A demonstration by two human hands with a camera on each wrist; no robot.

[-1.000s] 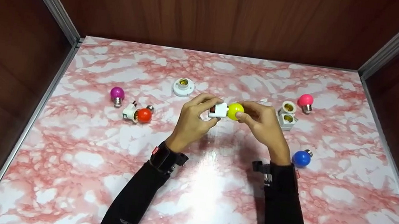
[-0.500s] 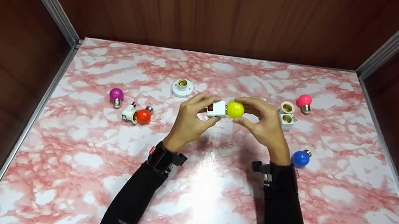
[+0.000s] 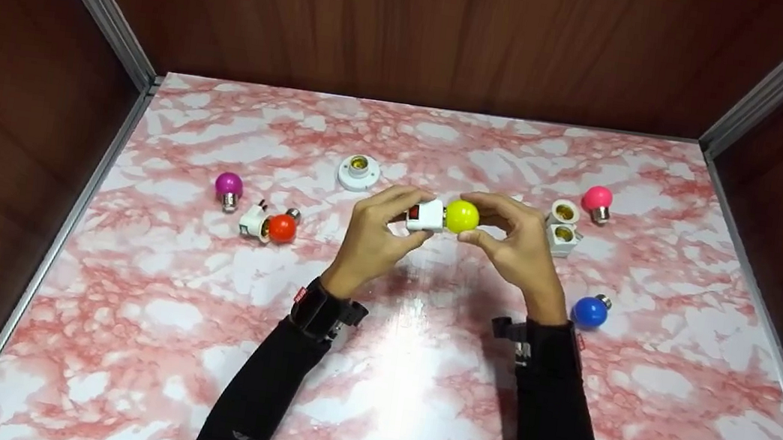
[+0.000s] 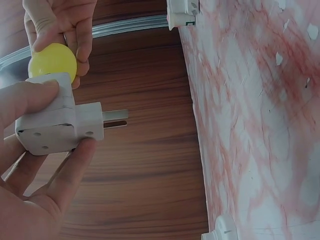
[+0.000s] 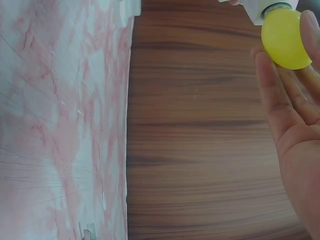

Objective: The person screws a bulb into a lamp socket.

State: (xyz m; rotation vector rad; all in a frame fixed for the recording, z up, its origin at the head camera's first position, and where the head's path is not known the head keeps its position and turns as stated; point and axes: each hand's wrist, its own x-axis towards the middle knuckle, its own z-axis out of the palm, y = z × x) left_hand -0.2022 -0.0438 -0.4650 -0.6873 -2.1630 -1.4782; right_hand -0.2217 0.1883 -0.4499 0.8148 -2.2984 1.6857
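Note:
My left hand (image 3: 375,237) grips a white plug-in bulb socket (image 3: 427,216) with a red switch; its two metal prongs (image 4: 116,120) stick out in the left wrist view. With thumb and fingertips my right hand (image 3: 517,252) holds a yellow light bulb (image 3: 462,216) by its round side. The bulb's base points into the socket's mouth, and a thin strip of metal thread (image 5: 277,7) shows between them. Both things are held up over the table, between the two hands.
On the marbled table (image 3: 407,389) lie a purple bulb (image 3: 228,184), a plug-in socket (image 3: 254,223) beside a red bulb (image 3: 281,229), a round lamp holder (image 3: 358,174), a double socket (image 3: 562,231), a pink bulb (image 3: 598,199) and a blue bulb (image 3: 590,312). Wooden walls (image 3: 417,26) surround it.
The right thumb has moved off the front of the yellow bulb to its lower right edge. The socket and bulb stay at nearly the same place.

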